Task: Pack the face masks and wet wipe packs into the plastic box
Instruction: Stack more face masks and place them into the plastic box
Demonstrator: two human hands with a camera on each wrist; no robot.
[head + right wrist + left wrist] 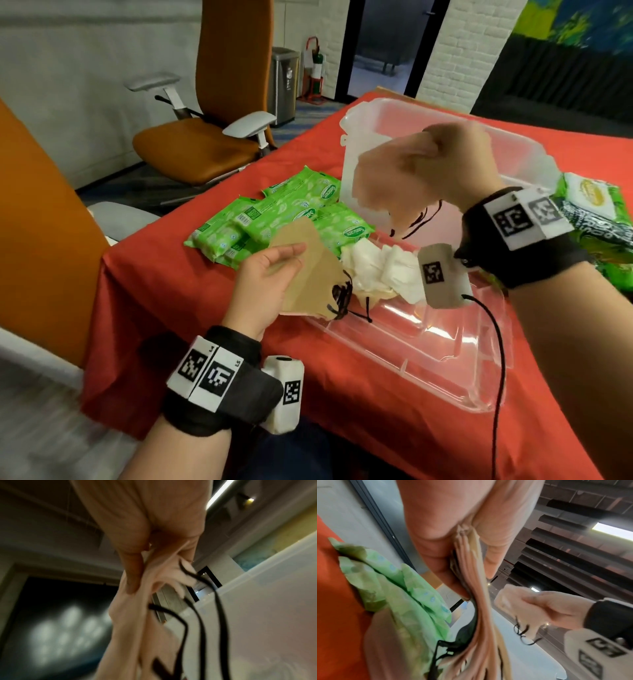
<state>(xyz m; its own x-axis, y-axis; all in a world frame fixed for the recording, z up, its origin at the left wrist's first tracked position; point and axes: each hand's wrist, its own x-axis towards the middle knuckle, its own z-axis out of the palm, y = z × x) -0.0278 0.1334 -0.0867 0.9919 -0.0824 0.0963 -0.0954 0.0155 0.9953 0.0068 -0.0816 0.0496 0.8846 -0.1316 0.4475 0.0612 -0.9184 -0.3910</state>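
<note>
Over the open plastic box my right hand pinches a pale pink face mask by its top edge, black ear loops dangling below. My left hand grips a stack of tan masks low over the red tablecloth, thumb on top, just beside the clear lid lying flat. White masks sit heaped on the lid's far end, and green wet wipe packs lie in a cluster to the left of the box, none yet inside as far as I can tell; another green pack lies right of my right wrist.

To do this step well, I judge the pink mask should go down flat against the box floor, loops tucked under so they don't snag the rim or trail out. The tan stack wants to stay squared in my left hand, then follow in one piece.

Much is hard to read. The box interior is screened by my right hand and the cloudy wall, so I cannot say what already lies in it. The right wrist view is badly blurred, showing only fingers closed on fabric. I cannot count the tan masks, and the right-hand green pack is cut off at the frame edge
</note>
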